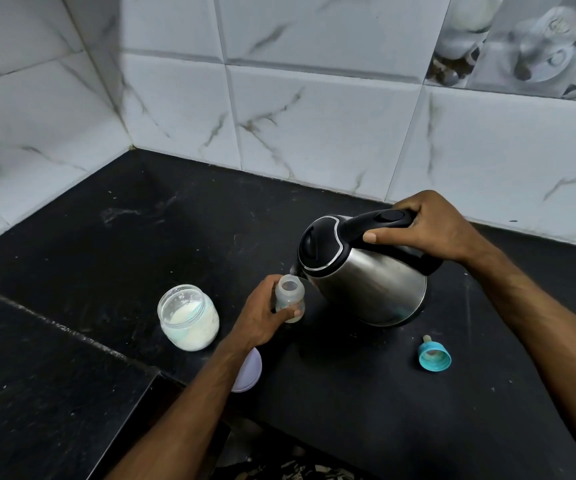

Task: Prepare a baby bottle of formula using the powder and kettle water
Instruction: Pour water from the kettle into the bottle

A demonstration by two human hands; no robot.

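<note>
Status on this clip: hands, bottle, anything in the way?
Left hand grips bottle. Right hand tilts kettle, spout at bottle mouth. Teat cap off; nothing blocking.

On the black stone counter (141,237), the right hand (432,230) grips the black handle of a steel electric kettle (366,282) — tilted left, spout at the mouth of a small clear baby bottle (290,297) held by the left hand (262,317). Left stands an open glass jar of white powder (189,317) (lid off); near right lies a teal teat ring (433,355).

Brushed steel kettle (366,282), translucent plastic bottle (290,295), matt black stone counter (175,237).
</note>
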